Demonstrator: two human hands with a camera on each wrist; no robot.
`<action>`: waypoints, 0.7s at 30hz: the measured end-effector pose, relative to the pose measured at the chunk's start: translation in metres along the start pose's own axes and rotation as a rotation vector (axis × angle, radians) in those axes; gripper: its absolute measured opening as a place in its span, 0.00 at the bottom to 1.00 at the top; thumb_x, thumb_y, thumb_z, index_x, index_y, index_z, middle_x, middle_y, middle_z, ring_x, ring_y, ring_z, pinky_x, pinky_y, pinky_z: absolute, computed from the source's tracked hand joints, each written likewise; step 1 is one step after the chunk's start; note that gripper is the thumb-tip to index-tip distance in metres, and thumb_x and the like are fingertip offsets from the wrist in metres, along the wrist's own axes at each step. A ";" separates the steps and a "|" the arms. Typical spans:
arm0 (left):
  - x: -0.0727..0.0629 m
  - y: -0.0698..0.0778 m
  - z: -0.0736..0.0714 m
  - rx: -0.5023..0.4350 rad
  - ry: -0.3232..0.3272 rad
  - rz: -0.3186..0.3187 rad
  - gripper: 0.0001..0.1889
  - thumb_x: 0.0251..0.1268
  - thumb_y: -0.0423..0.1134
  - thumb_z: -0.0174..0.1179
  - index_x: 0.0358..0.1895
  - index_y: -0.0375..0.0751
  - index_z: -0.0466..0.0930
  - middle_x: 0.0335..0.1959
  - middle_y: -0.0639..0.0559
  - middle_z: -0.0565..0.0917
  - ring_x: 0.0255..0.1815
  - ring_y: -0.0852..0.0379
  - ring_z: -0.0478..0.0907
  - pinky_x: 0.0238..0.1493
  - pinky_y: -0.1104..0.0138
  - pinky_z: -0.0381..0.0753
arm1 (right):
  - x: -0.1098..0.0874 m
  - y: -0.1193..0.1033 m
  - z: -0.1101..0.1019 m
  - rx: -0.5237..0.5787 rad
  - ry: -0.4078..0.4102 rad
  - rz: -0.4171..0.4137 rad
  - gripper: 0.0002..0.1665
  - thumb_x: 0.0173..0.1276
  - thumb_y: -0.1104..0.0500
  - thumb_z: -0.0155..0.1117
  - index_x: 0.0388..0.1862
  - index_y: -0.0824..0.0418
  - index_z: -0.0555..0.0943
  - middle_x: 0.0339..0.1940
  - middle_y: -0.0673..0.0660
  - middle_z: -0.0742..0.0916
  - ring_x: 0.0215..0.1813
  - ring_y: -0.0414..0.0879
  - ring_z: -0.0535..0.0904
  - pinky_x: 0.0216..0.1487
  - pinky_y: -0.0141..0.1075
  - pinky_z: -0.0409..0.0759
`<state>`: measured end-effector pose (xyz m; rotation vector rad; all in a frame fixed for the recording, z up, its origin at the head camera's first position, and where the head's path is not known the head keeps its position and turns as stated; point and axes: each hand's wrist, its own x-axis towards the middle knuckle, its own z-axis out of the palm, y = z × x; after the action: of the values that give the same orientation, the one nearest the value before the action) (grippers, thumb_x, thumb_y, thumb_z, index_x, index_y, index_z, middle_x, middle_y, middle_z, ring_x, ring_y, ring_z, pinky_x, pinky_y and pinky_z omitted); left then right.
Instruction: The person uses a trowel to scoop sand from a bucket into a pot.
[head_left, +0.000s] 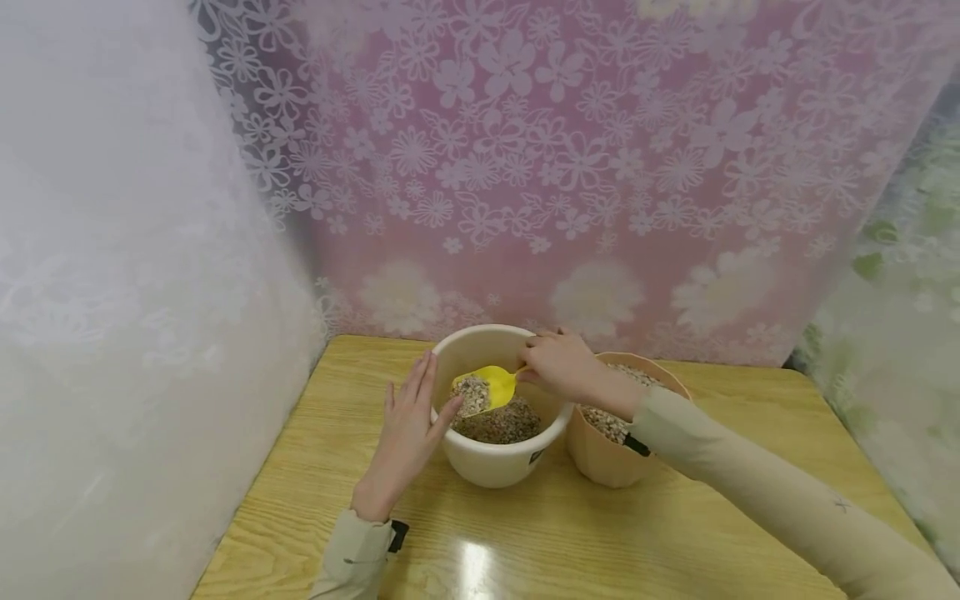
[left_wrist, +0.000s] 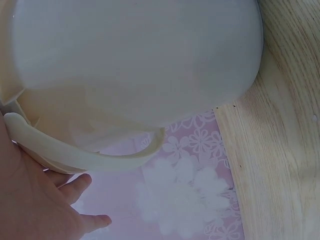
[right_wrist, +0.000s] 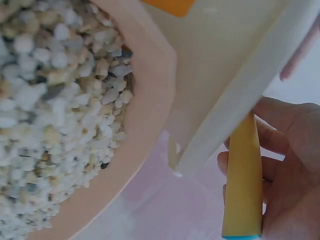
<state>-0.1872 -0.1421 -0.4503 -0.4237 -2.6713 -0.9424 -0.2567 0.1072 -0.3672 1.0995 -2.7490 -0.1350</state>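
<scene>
My right hand (head_left: 561,365) grips the handle (right_wrist: 243,185) of a yellow scoop (head_left: 502,385) over a cream bucket (head_left: 491,468). Pale gravel (head_left: 472,395) fills the front of the scoop, which lies inside the bucket's mouth. Below it, darker brown gravel (head_left: 512,423) covers the bucket's bottom. At the bucket's left rim rests my left hand (head_left: 405,429), its fingers extended and its thumb reaching over the edge. The left wrist view shows those fingers beside the bucket's curved carrying handle (left_wrist: 95,161).
A peach pot (head_left: 611,468) holding pale pebbles (right_wrist: 55,105) stands just right of the bucket, partly under my right forearm. Both stand on a wooden table (head_left: 570,550). Floral curtains (head_left: 525,167) hang behind it and on both sides.
</scene>
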 end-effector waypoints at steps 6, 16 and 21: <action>0.001 -0.001 0.002 0.003 0.013 0.009 0.42 0.78 0.59 0.49 0.83 0.39 0.46 0.83 0.45 0.50 0.83 0.47 0.46 0.77 0.36 0.33 | -0.020 0.009 -0.008 0.020 0.010 0.095 0.12 0.70 0.47 0.69 0.43 0.51 0.89 0.39 0.51 0.88 0.42 0.49 0.80 0.41 0.45 0.75; 0.000 0.000 0.001 -0.001 0.013 0.013 0.42 0.78 0.61 0.47 0.83 0.40 0.46 0.84 0.49 0.48 0.83 0.46 0.47 0.77 0.36 0.34 | -0.050 0.019 -0.019 0.083 0.082 0.211 0.12 0.71 0.48 0.68 0.45 0.53 0.89 0.47 0.55 0.90 0.52 0.56 0.83 0.53 0.55 0.80; 0.000 0.001 0.002 -0.003 0.012 0.010 0.41 0.78 0.59 0.49 0.83 0.39 0.46 0.84 0.49 0.48 0.83 0.46 0.47 0.77 0.36 0.34 | -0.068 0.028 -0.023 0.098 0.090 0.261 0.13 0.72 0.47 0.67 0.46 0.53 0.88 0.45 0.56 0.90 0.48 0.55 0.85 0.56 0.61 0.78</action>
<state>-0.1866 -0.1401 -0.4510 -0.4308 -2.6552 -0.9435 -0.2225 0.1742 -0.3493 0.7366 -2.8106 0.0824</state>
